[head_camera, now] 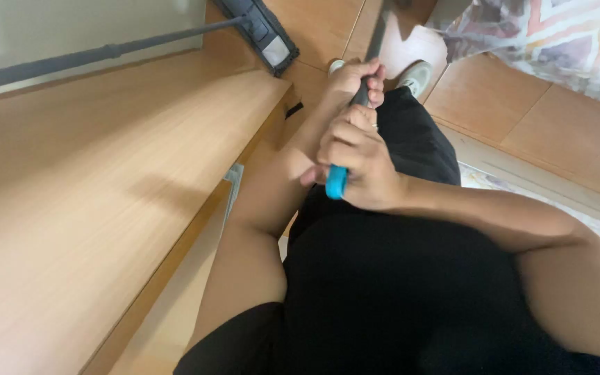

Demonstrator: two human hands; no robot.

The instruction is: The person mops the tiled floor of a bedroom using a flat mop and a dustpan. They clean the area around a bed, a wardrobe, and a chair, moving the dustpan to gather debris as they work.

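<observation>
both hands grip one dark pole with a blue end — left hand farther down, right hand nearer the end — above a wooden floor.

My hands hide most of the pole; its lower end blurs out at the top edge.

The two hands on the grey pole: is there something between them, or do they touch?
In the head view, a short bare stretch of the grey pole shows between the left hand above and the right hand near the blue end cap. The hands are close; contact is unclear.
</observation>
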